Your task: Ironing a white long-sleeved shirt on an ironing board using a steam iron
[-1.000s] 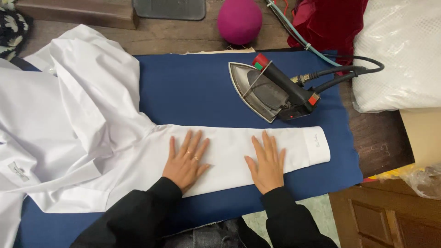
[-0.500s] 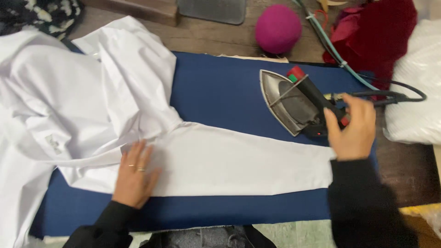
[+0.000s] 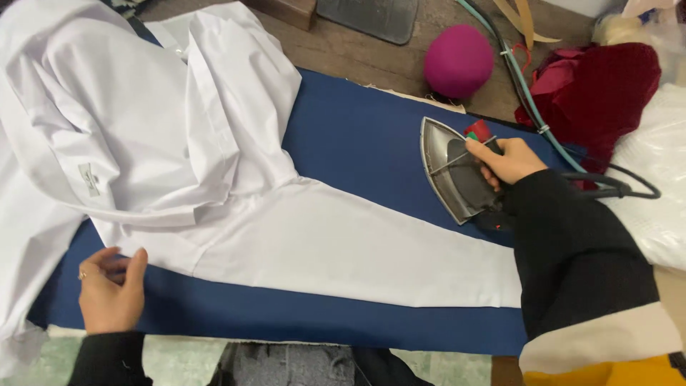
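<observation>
Sleeve (image 3: 343, 250) of white shirt (image 3: 143, 129) lies flat across the blue surface (image 3: 357, 136), long axis running from lower left toward the right edge of the frame, cuff end hidden under the right arm. Iron (image 3: 457, 171) sits just above the sleeve, right of centre, tilted on its side, soleplate showing. Right hand (image 3: 507, 161) is closed around its handle. Left hand (image 3: 111, 293), loosely curled and gripping nothing, rests at lower left, fingertips at the shirt's edge by the sleeve's shoulder end. The right hand is the nearer one to the iron.

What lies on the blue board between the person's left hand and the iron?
In the head view, the flattened white shirt sleeve stretches across the blue board between the left hand and the iron, which the right hand grips.
</observation>
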